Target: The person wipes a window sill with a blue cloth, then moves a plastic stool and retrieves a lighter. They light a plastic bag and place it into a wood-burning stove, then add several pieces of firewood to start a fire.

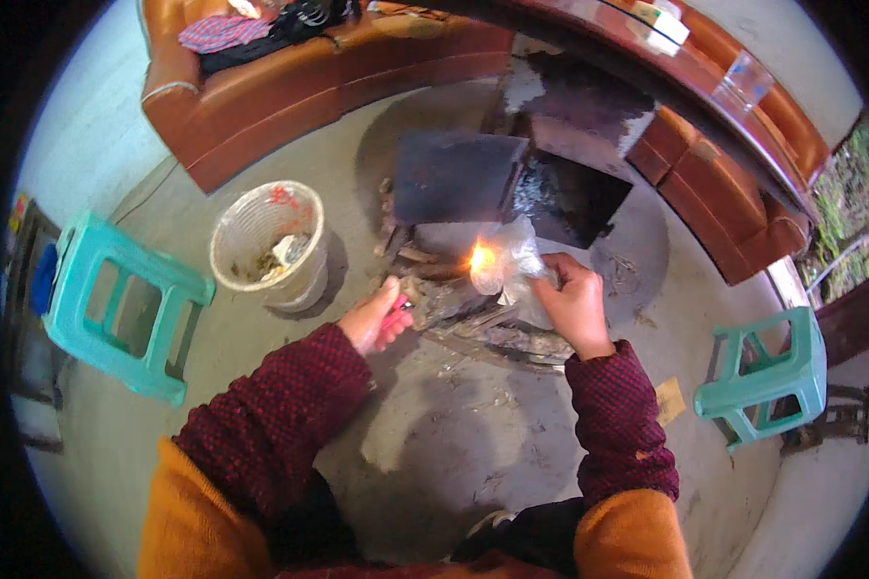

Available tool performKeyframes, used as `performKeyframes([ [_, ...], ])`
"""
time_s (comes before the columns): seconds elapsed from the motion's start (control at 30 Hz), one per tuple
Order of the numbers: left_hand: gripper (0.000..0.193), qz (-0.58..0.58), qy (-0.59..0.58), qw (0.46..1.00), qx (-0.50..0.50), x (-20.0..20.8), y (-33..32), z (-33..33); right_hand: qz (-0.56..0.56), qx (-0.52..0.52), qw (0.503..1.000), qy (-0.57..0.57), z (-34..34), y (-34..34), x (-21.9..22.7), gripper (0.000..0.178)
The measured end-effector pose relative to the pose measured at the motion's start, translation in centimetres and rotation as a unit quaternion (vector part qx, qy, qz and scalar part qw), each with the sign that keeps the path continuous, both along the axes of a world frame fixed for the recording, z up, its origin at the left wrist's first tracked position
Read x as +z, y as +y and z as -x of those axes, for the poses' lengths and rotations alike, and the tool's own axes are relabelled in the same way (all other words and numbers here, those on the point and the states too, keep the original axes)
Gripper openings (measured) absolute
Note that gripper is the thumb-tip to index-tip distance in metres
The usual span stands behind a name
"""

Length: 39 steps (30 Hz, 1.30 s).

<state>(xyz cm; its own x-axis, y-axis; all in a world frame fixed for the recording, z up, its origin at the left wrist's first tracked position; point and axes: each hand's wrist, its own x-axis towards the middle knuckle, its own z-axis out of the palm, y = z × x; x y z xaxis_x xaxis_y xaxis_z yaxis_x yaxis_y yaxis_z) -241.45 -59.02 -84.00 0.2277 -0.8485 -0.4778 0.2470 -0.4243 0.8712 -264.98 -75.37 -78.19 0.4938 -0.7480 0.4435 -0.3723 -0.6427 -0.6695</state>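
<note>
My left hand [378, 317] is closed around a small red lighter [397, 310], with its fingers wrapped over most of it. To the right, my right hand [572, 299] pinches a crumpled sheet of clear plastic [519, 256]. A bright orange flame [483, 258] burns at the plastic's left edge. Just below the plastic lies a heap of split firewood [483, 323] on the floor. Behind it stands a black metal stove box [463, 179], with a dark open compartment [574, 198] on its right side.
A white waste bin [268, 241] with rubbish inside stands left of the wood. Green plastic stools stand at the far left [130, 299] and the right [768, 372]. Brown sofas [328, 72] and a long table [589, 24] line the back. Cardboard [670, 400] lies on the floor.
</note>
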Motion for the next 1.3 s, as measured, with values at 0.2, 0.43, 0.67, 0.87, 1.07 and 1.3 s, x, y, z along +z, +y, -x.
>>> performKeyframes([
  [0.2, 0.056, 0.002, -0.011, 1.000, -0.007, 0.4, 0.7, -0.6, 0.032, -0.145, 0.988, 0.053, 1.0, -2.6, 0.0, 0.028],
  [0.43, 0.066, 0.009, 0.016, 1.000, -0.012, -0.5, 1.1, -2.2, 0.042, -0.221, 0.972, 0.063, -0.1, -6.0, -0.6, 0.027],
  [0.67, 0.053, 0.055, 0.057, 0.997, 0.016, -0.6, 1.9, -3.3, 0.099, -0.250, 0.963, 0.020, -2.5, -11.7, -1.7, 0.024],
  [0.87, 0.053, 0.028, 0.031, 0.999, 0.028, 0.1, 3.4, -4.2, 0.089, -0.268, 0.955, 0.095, -4.8, -16.7, -3.2, 0.026],
  [1.07, 0.057, 0.033, 0.010, 0.999, 0.018, 1.1, 6.1, -5.4, 0.103, -0.249, 0.963, -0.012, -6.6, -19.5, -3.2, 0.035],
  [1.3, 0.066, 0.012, -0.004, 0.999, 0.037, 2.3, 9.3, -6.5, 0.395, -0.250, 0.858, 0.215, -8.7, -25.1, -5.7, 0.042],
])
